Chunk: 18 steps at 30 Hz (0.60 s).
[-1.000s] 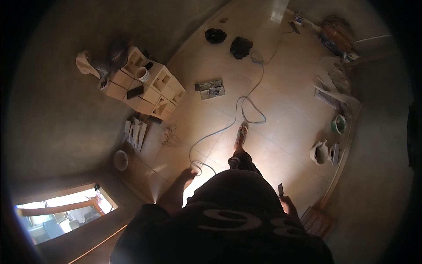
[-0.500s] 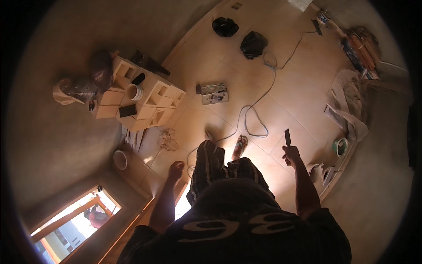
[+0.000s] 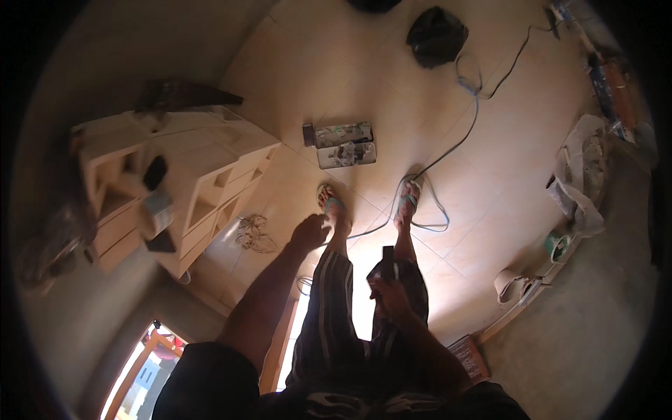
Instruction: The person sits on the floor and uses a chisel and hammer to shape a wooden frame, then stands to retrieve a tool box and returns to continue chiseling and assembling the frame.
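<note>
My right hand (image 3: 390, 292) is closed around a dark, flat-bladed scraper (image 3: 388, 256), held in front of my right thigh with the blade pointing away from me. My left hand (image 3: 310, 232) hangs over the floor beside my left shin, fingers loosely bent and slightly apart, with nothing seen in it. Beyond it on the tiles lies an open toolbox (image 3: 346, 155), its two shallow halves filled with small items.
Light wooden cabinets (image 3: 231, 157) stand at left, carrying a white bucket (image 3: 157, 212). A cable (image 3: 458, 143) loops across the floor around my right foot. Black bags (image 3: 437, 36) lie far ahead. Sacks (image 3: 584, 175) and a green-rimmed bucket (image 3: 558, 246) line the right wall.
My right hand has swung inward with the scraper, from the right side to before my thigh. My left hand has moved forward and right. The view has shifted and the cabinets look nearer.
</note>
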Each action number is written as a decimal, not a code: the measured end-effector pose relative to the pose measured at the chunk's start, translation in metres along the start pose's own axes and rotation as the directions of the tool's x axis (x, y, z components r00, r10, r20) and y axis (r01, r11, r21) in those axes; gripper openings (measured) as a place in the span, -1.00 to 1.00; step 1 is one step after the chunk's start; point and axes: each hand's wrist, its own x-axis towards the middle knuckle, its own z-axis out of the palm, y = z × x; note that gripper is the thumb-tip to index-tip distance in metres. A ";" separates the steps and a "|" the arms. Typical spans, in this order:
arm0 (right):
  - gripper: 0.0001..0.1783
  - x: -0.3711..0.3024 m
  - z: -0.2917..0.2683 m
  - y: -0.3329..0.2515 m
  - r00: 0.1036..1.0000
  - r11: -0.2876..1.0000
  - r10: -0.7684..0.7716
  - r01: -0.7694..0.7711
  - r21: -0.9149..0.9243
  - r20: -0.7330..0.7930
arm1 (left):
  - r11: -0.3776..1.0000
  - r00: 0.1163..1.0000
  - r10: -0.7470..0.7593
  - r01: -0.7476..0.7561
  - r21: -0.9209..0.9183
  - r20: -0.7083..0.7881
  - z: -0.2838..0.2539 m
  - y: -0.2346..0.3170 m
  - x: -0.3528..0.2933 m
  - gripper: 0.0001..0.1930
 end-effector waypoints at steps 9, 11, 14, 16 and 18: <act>-0.68 0.158 0.023 0.076 0.866 0.865 0.495 -0.498 0.054 0.069 | 0.988 0.946 -0.127 0.148 0.049 -0.298 0.089 -0.035 0.266 -0.37; -0.72 0.165 0.020 0.070 0.793 0.778 0.603 -0.609 0.158 0.089 | 0.978 0.912 -0.183 0.208 0.027 -0.368 0.101 -0.026 0.297 -0.26; -0.75 0.165 0.012 0.073 0.729 0.712 0.671 -0.684 0.159 0.135 | 0.965 0.903 -0.251 0.263 -0.012 -0.348 0.123 -0.042 0.331 -0.39; -0.75 0.165 0.013 0.094 0.775 0.766 0.622 -0.631 0.118 0.108 | 0.985 0.869 -0.168 0.172 -0.033 -0.465 0.136 -0.066 0.336 -0.52; -0.76 0.164 0.013 0.084 0.759 0.738 0.629 -0.650 0.178 0.166 | 0.994 0.787 -0.108 0.081 -0.073 -0.608 0.145 -0.081 0.326 -0.65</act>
